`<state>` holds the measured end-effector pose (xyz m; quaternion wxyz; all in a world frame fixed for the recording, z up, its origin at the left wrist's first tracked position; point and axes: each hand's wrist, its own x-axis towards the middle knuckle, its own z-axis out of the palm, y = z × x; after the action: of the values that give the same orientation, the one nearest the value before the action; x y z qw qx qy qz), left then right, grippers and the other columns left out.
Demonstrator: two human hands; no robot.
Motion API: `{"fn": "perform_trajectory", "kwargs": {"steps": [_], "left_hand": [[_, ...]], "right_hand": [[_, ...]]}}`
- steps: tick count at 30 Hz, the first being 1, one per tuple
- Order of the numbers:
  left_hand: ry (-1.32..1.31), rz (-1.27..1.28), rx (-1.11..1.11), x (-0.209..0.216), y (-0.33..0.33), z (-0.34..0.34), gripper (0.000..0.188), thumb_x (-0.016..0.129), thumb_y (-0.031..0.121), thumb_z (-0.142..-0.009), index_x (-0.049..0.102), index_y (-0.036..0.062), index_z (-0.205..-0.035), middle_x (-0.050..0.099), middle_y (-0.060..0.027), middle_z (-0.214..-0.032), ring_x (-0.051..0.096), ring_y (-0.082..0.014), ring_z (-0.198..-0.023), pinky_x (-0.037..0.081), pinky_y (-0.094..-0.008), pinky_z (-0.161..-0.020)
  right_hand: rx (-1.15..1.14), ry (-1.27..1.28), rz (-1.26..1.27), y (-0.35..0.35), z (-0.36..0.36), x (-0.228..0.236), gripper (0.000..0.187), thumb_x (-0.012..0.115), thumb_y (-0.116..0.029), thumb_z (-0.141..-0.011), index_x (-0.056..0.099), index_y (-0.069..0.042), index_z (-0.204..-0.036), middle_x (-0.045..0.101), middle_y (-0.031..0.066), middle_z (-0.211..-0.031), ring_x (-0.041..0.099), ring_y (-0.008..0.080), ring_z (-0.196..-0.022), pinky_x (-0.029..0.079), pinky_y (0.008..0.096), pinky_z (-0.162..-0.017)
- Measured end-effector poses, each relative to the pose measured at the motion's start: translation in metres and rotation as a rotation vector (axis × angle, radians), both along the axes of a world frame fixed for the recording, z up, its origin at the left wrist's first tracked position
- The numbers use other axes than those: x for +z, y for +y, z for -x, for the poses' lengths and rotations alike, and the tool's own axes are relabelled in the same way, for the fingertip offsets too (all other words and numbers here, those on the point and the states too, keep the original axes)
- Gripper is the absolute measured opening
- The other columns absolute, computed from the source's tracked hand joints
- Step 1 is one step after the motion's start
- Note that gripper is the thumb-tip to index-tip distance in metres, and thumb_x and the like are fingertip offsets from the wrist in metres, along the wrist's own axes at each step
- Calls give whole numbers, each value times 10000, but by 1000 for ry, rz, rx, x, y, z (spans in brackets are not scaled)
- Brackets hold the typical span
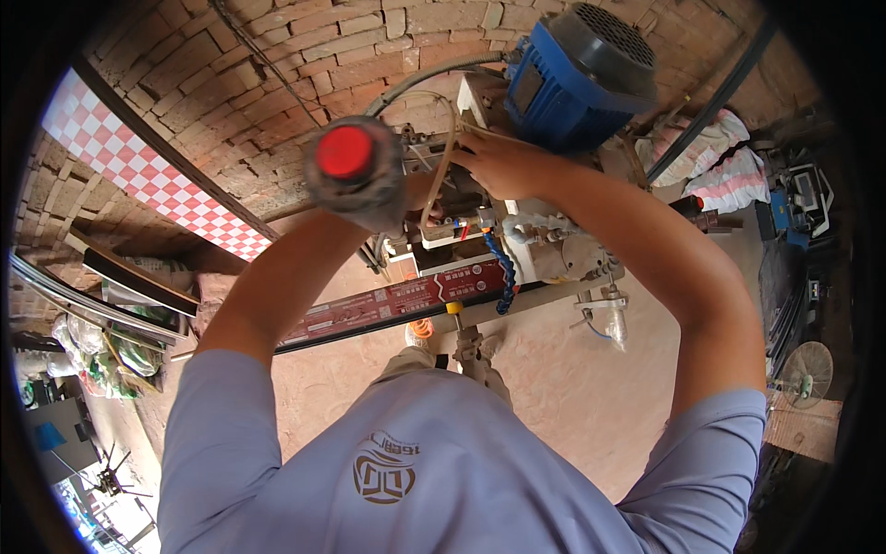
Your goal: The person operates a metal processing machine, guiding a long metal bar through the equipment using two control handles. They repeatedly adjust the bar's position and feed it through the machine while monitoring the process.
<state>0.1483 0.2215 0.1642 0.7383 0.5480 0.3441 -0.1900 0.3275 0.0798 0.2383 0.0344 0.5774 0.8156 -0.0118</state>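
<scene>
Both my arms reach forward to a small machine with metal fittings, below a blue electric motor [577, 88]. My right hand [503, 164] is at the machine's upper part, by a thin, clear tube [451, 138]. Its fingers are bent inward; what they close on is hidden. My left hand [432, 205] is mostly covered by a dark, grimy container with a red cap [344, 152], and its fingers barely show. Below the hands are a metal valve fitting [484, 218] and a blue segmented coolant hose [504, 268] that hangs down.
A dark red printed panel [397, 297] runs along the machine's near side. A yellow-tipped metal fitting [454, 308] stands close to my body. To the right are a metal nozzle part [604, 303], white sacks [729, 171] and a fan [806, 374]. A brick wall [277, 55] rises behind.
</scene>
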Motion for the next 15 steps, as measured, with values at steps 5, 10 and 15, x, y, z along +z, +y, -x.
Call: {"fn": "perform_trajectory", "kwargs": {"steps": [5, 10, 15], "left_hand": [[196, -129, -68, 38, -3, -25, 358, 466, 430, -1029, 547, 83, -1063, 655, -47, -766, 612, -139, -611, 512, -295, -582], [220, -287, -88, 71, -1, -33, 158, 610, 237, -969, 611, 79, -963, 601, -16, -714, 607, -123, -610, 527, -305, -593], [118, -342, 78, 62, 3, -27, 194, 579, 205, -989, 660, 64, -882, 605, -21, -718, 594, -121, -609, 532, -287, -563]], "right_hand": [[38, -50, -22, 3, -5, -10, 619, 648, -36, -765, 475, -38, -1360, 485, 180, -1274, 486, 348, -1243, 374, 403, -1110], [30, 52, 37, 9, -11, -20, 522, 623, 21, -747, 543, -33, -1260, 488, 174, -1257, 455, 355, -1273, 373, 405, -1104], [71, 301, -91, 9, -17, -21, 478, 621, 82, -703, 599, -96, -1146, 515, 126, -1075, 540, 309, -1092, 460, 404, -928]]}}
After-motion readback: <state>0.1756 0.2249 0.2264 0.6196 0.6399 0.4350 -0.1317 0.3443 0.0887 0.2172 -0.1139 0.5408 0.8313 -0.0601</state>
